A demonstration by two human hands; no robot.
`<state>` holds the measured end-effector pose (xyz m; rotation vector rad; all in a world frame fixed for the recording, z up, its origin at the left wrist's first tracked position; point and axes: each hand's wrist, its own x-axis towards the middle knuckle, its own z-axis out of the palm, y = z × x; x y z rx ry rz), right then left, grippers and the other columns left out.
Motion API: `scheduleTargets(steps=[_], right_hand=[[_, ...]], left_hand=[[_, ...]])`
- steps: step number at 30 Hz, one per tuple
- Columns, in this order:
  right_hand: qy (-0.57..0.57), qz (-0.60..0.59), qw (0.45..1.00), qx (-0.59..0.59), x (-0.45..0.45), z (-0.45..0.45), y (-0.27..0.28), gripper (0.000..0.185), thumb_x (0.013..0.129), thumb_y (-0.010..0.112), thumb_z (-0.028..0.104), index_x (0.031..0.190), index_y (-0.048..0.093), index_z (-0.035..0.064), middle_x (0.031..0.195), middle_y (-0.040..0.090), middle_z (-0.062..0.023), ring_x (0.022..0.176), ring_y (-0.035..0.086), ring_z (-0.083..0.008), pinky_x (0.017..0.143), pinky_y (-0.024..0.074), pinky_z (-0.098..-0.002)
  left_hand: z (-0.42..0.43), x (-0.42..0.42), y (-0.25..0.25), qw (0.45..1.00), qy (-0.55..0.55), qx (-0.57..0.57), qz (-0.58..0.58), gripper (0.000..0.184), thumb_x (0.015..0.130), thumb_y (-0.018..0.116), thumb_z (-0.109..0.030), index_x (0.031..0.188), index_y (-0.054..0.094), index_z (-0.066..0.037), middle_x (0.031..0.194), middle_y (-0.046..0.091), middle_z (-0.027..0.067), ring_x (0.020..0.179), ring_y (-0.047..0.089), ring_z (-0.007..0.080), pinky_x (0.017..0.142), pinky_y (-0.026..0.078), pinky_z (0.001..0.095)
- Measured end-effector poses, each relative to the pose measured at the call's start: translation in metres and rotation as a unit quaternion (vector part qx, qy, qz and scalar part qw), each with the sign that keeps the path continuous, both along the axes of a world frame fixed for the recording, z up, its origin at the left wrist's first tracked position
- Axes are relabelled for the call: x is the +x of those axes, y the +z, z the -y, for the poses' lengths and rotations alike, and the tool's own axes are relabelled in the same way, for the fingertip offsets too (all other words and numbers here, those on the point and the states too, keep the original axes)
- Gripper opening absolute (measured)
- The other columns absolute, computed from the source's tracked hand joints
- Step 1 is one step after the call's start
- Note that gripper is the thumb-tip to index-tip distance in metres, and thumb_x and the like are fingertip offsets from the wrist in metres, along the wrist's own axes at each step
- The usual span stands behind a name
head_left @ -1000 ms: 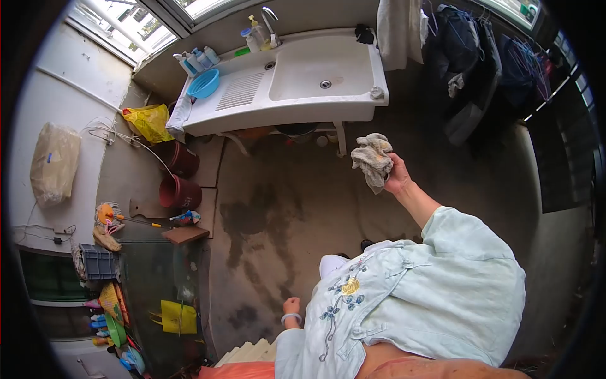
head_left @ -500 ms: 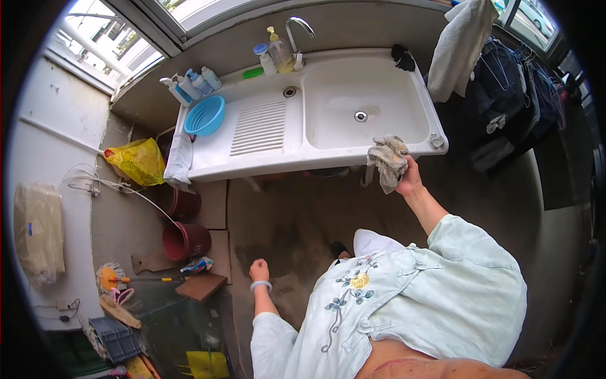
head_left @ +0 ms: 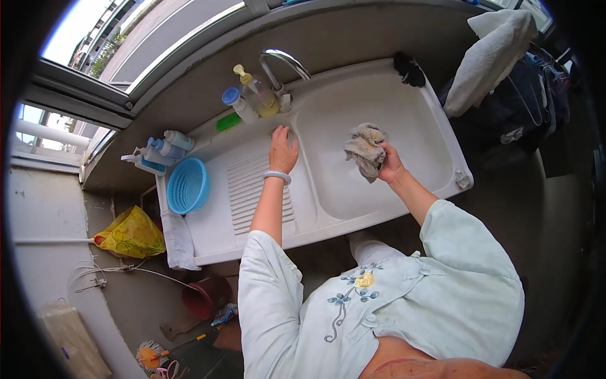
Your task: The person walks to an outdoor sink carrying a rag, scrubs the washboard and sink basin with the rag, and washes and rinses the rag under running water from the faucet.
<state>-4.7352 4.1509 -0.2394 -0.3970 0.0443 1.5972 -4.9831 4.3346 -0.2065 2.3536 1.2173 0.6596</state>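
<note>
A crumpled grey cloth [head_left: 365, 151] hangs from my right hand [head_left: 391, 163], whose fingers are closed on its edge. It is held over the basin of the white sink [head_left: 410, 183] and covers the basin's drain. My left hand [head_left: 283, 151], with a pale bangle at the wrist, reaches over the ribbed washboard side [head_left: 255, 189], close to the drain hole there. Its fingers are stretched out and slightly bent, with nothing seen in them. Just beyond it stand the chrome faucet [head_left: 282, 60] and a yellow-topped pump bottle [head_left: 260, 96].
A blue basket [head_left: 188, 186] sits at the sink's left end beside several bottles [head_left: 165, 150]. A green bar [head_left: 228, 122] and a blue-capped bottle [head_left: 240, 105] line the back ledge. A dark cloth [head_left: 409, 69] lies on the far right corner. A red bucket [head_left: 208, 297] stands below left.
I have come closer to the sink. My right hand has carried the cloth from the front edge to over the basin. My left hand has risen from my side to the washboard area and opened.
</note>
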Motion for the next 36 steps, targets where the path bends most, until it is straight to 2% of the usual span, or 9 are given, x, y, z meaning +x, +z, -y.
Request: scheduleTargets(steps=[4,11,13,16,19,25,29,31,36], right_hand=[[0.045,0.016,0.998,-0.027,0.006,-0.072,-0.009,0.053,0.078,0.059,0.020,0.128,0.047,0.0034,0.124,0.056,-0.0150,0.114,0.055,-0.0300,0.099,0.0442,-0.0445],[0.062,0.015,0.996,-0.054,0.004,-0.135,-0.024,0.047,0.080,0.059,0.018,0.123,0.050,0.0012,0.118,0.059,-0.0151,0.109,0.057,-0.0289,0.098,0.0451,-0.0430],[0.057,0.021,0.994,-0.088,0.001,-0.142,-0.027,0.045,0.080,0.059,0.017,0.121,0.051,0.0001,0.116,0.060,-0.0151,0.107,0.058,-0.0284,0.098,0.0454,-0.0428],[0.078,0.025,0.993,-0.080,-0.003,-0.157,-0.033,0.044,0.080,0.059,0.017,0.119,0.052,-0.0011,0.116,0.060,-0.0154,0.107,0.059,-0.0283,0.098,0.0458,-0.0428],[0.062,0.024,0.994,-0.089,-0.009,-0.162,-0.034,0.045,0.079,0.059,0.017,0.119,0.052,-0.0013,0.115,0.060,-0.0156,0.107,0.059,-0.0285,0.097,0.0462,-0.0430],[0.057,0.048,0.994,-0.074,-0.005,-0.163,-0.025,0.049,0.079,0.059,0.019,0.123,0.050,0.0002,0.118,0.059,-0.0157,0.109,0.057,-0.0292,0.099,0.0437,-0.0435],[0.050,0.047,0.997,-0.048,-0.008,-0.156,-0.015,0.050,0.078,0.058,0.019,0.124,0.049,0.0006,0.120,0.058,-0.0157,0.110,0.056,-0.0294,0.100,0.0426,-0.0437],[0.070,0.046,0.995,-0.053,-0.016,-0.150,-0.015,0.050,0.078,0.058,0.018,0.125,0.049,0.0008,0.122,0.057,-0.0158,0.111,0.056,-0.0295,0.101,0.0426,-0.0438],[0.150,0.071,0.984,-0.073,-0.068,-0.139,-0.026,0.050,0.078,0.058,0.017,0.125,0.049,0.0007,0.122,0.057,-0.0153,0.110,0.057,-0.0294,0.100,0.0430,-0.0437]], left_hand=[[-0.068,0.057,0.005,0.993,-0.014,0.108,-0.042,0.058,0.080,0.060,-0.013,0.132,0.042,0.002,0.141,0.036,0.0228,0.132,0.032,0.0359,0.107,0.033,0.0414],[-0.089,0.063,0.001,0.984,-0.062,-0.041,-0.163,0.054,0.078,0.063,-0.012,0.127,0.044,0.001,0.127,0.046,0.0203,0.119,0.044,0.0355,0.096,0.041,0.0430],[-0.078,0.053,-0.007,0.993,-0.086,0.051,-0.057,0.045,0.077,0.064,-0.009,0.120,0.050,-0.003,0.115,0.051,0.0183,0.108,0.049,0.0352,0.089,0.044,0.0440],[-0.080,0.052,-0.019,0.993,-0.042,0.108,-0.029,0.038,0.077,0.063,-0.006,0.114,0.056,-0.006,0.112,0.052,0.0180,0.101,0.053,0.0353,0.087,0.045,0.0438],[-0.088,0.057,-0.032,0.998,0.042,0.008,0.047,0.028,0.076,0.063,-0.004,0.104,0.062,-0.005,0.105,0.054,0.0180,0.094,0.056,0.0350,0.085,0.045,0.0429],[-0.123,0.072,-0.037,0.996,0.018,0.038,0.079,0.018,0.077,0.063,-0.006,0.095,0.068,-0.004,0.093,0.059,0.0163,0.082,0.060,0.0307,0.076,0.049,0.0386],[-0.130,0.071,-0.019,0.985,0.017,-0.086,0.148,0.021,0.079,0.060,-0.005,0.098,0.065,-0.002,0.102,0.058,0.0176,0.087,0.062,0.0299,0.077,0.051,0.0364],[-0.121,0.055,-0.014,0.948,0.011,-0.175,0.266,0.026,0.081,0.061,-0.008,0.106,0.063,-0.002,0.111,0.057,0.0153,0.086,0.065,0.0238,0.077,0.053,0.0325],[-0.075,-0.069,-0.015,0.957,0.097,-0.127,0.242,0.024,0.084,0.059,-0.006,0.108,0.062,-0.002,0.112,0.057,0.0116,0.086,0.063,0.0208,0.074,0.054,0.0304]])
